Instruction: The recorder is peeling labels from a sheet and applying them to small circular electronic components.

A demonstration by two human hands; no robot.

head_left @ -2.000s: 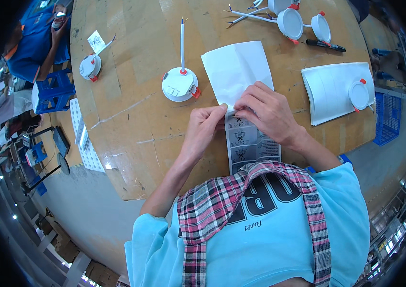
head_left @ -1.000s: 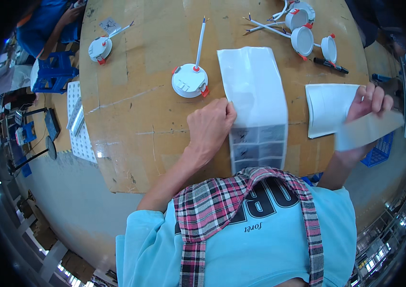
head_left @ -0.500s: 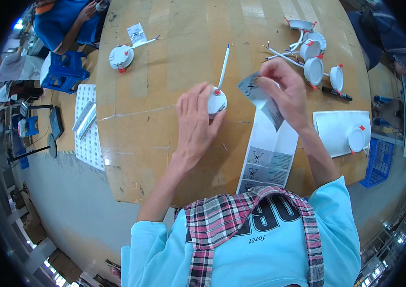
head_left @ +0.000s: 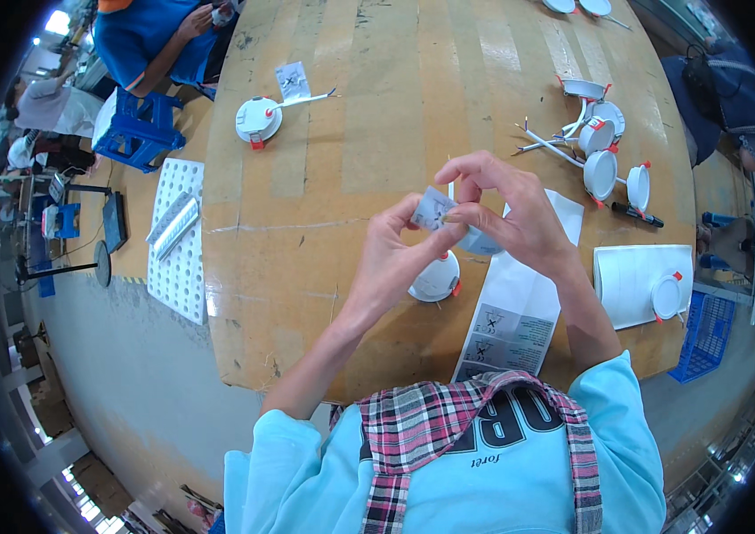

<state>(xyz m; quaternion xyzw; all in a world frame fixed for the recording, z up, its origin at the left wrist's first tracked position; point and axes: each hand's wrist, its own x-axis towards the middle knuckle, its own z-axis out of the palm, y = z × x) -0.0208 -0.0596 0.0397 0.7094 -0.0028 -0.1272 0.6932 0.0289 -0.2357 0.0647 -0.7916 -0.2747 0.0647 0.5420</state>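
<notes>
A small silver-grey printed sticker (head_left: pixel 433 207) is pinched between my two hands above the table. My left hand (head_left: pixel 398 252) grips its left side with thumb and fingers. On the other side, my right hand (head_left: pixel 520 216) holds it between thumb and forefinger; a loose, bent part hangs below. Under the hands lies a round white downlight (head_left: pixel 436 279) with a red clip, its cable mostly hidden by my fingers. A long white backing strip (head_left: pixel 524 289) with more grey stickers on its near end runs beneath my right forearm.
Several white downlights (head_left: pixel 600 169) cluster at the right by a black marker (head_left: pixel 636 214). One downlight (head_left: pixel 666 296) rests on white sheets (head_left: pixel 617 285). At far left sits a stickered downlight (head_left: pixel 258 120); beyond, a person in blue (head_left: pixel 141 44) near a blue stool (head_left: pixel 137 129).
My left hand has let go of the downlight and come up to the sticker. My right hand has brought the sticker left, over the lamp. The whole view has shifted slightly.
</notes>
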